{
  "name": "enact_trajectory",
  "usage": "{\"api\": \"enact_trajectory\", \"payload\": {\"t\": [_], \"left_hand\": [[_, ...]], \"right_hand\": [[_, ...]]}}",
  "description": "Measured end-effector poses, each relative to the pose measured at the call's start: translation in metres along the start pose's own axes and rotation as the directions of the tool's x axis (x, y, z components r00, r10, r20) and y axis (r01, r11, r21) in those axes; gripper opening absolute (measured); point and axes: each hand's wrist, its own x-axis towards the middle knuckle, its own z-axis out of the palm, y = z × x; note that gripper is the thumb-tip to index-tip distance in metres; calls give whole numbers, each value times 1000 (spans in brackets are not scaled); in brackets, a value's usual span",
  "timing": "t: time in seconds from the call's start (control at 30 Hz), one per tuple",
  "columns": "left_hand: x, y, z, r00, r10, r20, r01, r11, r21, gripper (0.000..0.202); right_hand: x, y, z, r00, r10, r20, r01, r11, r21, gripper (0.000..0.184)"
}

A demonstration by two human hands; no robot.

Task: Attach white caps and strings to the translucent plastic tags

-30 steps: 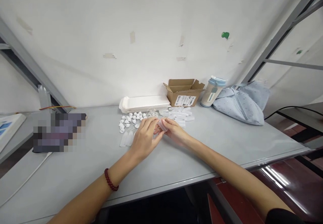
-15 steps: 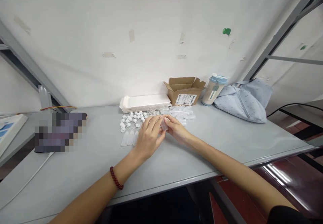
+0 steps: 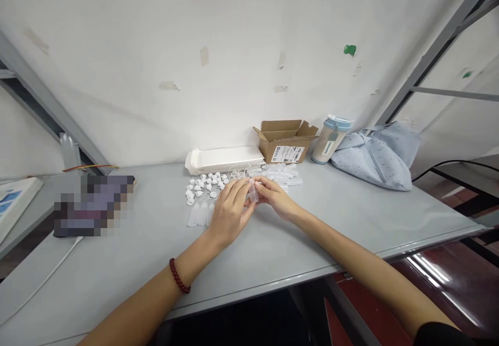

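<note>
My left hand [image 3: 229, 212] and my right hand [image 3: 276, 198] meet over the table, fingers curled and pinching a small translucent plastic sleeve [image 3: 253, 195]. The sleeve points downward between them; its upper end is partly hidden by my fingertips. Just beyond my left hand lie several small white caps [image 3: 208, 180]. Flat clear sleeves [image 3: 199, 215] lie in a row beside that hand, partly covered by it. More clear sleeves [image 3: 294, 182] are heaped behind my right hand, near thin white cords [image 3: 238, 173].
Along the wall stand a stack of white flat packets [image 3: 228, 156], an open cardboard box [image 3: 286, 143] and a tumbler with a blue lid [image 3: 329, 141]. A light blue cloth bag [image 3: 374, 159] rests at right. To the left is a blurred dark item [image 3: 93, 205] with a white cable [image 3: 47, 278].
The sleeve between my fingers has turned slightly and shows more upright and clearer. Both hands stay in almost the same place.
</note>
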Motion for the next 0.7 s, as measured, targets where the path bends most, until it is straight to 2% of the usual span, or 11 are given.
{"api": "enact_trajectory", "payload": {"t": [0.23, 0.37, 0.43, 0.53, 0.6, 0.7], "left_hand": [[12, -12, 6, 992, -17, 126, 33, 992, -122, 40], [12, -13, 5, 978, -57, 199, 87, 985, -146, 40], [11, -11, 3, 961, -110, 252, 145, 981, -125, 43], [8, -9, 1, 930, -168, 328, 209, 974, -93, 48], [7, -8, 0, 908, -174, 381, 220, 972, -81, 49], [8, -7, -1, 871, -178, 458, 225, 973, -51, 49]], "right_hand": [[5, 2, -10, 990, 13, -138, -36, 986, -164, 26], [5, 1, -11, 991, 16, -130, -59, 942, -330, 25], [4, -2, -12, 993, 15, -115, -69, 875, -479, 26], [2, -6, -14, 996, 26, -86, -78, 722, -688, 31], [1, -7, -15, 998, 30, -59, -64, 649, -758, 31], [1, -5, -15, 999, 25, -22, -33, 606, -795, 26]]}}
